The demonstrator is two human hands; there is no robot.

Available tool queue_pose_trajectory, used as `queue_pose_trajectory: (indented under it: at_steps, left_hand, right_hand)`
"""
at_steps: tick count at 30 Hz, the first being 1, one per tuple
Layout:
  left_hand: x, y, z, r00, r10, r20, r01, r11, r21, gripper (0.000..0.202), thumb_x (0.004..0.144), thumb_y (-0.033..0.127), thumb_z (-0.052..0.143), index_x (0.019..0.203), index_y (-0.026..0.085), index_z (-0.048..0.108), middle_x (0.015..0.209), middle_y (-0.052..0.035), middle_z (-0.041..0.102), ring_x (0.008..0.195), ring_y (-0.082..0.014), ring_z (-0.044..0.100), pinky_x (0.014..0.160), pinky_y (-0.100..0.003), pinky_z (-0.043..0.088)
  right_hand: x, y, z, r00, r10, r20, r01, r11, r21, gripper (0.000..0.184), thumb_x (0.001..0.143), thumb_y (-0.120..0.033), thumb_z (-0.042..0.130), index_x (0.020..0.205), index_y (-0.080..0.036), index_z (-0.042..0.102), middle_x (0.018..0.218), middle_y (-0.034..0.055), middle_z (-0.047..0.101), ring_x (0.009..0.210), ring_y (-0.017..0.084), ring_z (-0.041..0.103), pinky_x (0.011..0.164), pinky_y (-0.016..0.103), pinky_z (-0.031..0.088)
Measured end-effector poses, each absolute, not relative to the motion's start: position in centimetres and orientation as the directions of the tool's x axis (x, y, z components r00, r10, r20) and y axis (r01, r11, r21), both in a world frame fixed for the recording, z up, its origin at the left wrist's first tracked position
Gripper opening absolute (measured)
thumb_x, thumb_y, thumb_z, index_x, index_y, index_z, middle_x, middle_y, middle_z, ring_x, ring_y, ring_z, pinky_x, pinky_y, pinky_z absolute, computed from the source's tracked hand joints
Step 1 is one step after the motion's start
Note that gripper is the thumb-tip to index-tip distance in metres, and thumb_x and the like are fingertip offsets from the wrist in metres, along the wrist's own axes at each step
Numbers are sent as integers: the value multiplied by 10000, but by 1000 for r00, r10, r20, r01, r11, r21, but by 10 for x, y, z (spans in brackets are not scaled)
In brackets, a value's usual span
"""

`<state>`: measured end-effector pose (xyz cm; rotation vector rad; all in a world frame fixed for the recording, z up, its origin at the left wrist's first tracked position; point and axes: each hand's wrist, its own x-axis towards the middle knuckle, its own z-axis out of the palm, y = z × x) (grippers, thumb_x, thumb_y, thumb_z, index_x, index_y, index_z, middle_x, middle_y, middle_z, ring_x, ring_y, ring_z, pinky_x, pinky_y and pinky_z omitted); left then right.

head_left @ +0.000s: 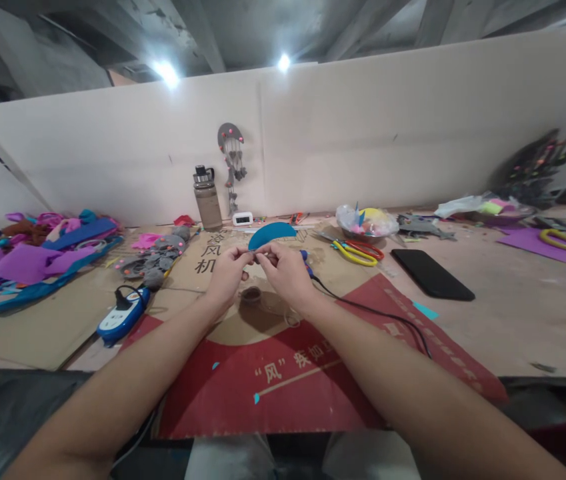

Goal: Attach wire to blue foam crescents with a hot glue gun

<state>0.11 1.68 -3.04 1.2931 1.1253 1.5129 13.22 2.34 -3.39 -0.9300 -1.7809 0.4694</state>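
Observation:
Both my hands meet over the middle of the table. My left hand (227, 272) and my right hand (285, 270) are closed in pinches on a blue half-round felt piece (271, 235), held up at its lower edge. A thin thread or wire seems to run between the fingertips. Under the hands a small brown spool (251, 295) sits on the flattened cardboard (263, 373). A blue-handled tool with a black cord (363, 308) lies just right of my right hand.
A blue and white power strip (123, 317) lies left. Felt scraps (37, 257) pile at far left, grey felt pieces (155, 257) nearer. Water bottle (207, 198), small clock (243, 218), yellow scissors (355, 252), bowl of bits (367, 222), black phone (431, 274), purple felt (547, 240).

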Motion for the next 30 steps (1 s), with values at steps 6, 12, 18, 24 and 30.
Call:
queue_pose_trajectory:
  at_steps: [6,12,18,24,30]
  left_hand:
    - [1,15,-27,-92,981,172,-115,-182,976,125,670,230,651,723,146,575,557,29,484,447,-40,378,364,-147,171]
    - [-1,16,-24,-14,982,188,-214,-186,959,134,707,208,640,774,139,547,582,-1,578,438,-56,488,365,-152,282]
    - [-4,17,-16,-55,987,149,-316,-159,935,125,719,170,624,791,143,526,756,-42,665,529,-75,587,398,-153,335]
    - [-8,20,-13,-96,984,150,-389,-176,904,48,752,137,556,769,144,512,748,-46,669,526,-71,571,476,-176,423]
    - [-17,26,-14,-184,965,186,-372,-243,896,55,749,137,564,752,135,509,732,-48,655,564,-87,603,561,-208,483]
  right_hand:
    - [133,21,-32,-166,783,600,393,610,-688,157,830,-286,501,810,-185,620,704,11,625,612,121,508,609,249,365]
    - [135,25,-35,-153,775,613,371,620,-691,167,839,-282,484,794,-185,612,727,11,632,633,119,519,624,240,370]
    - [135,32,-39,-165,804,572,406,584,-703,239,854,-330,456,783,-176,625,691,6,620,626,121,507,614,237,354]
    - [136,41,-43,-318,863,392,482,504,-717,231,817,-241,461,726,-189,667,696,12,656,681,142,571,640,244,375]
    - [171,58,-29,-86,887,453,807,329,-491,307,850,-324,439,792,-154,687,811,137,682,762,213,605,661,297,386]
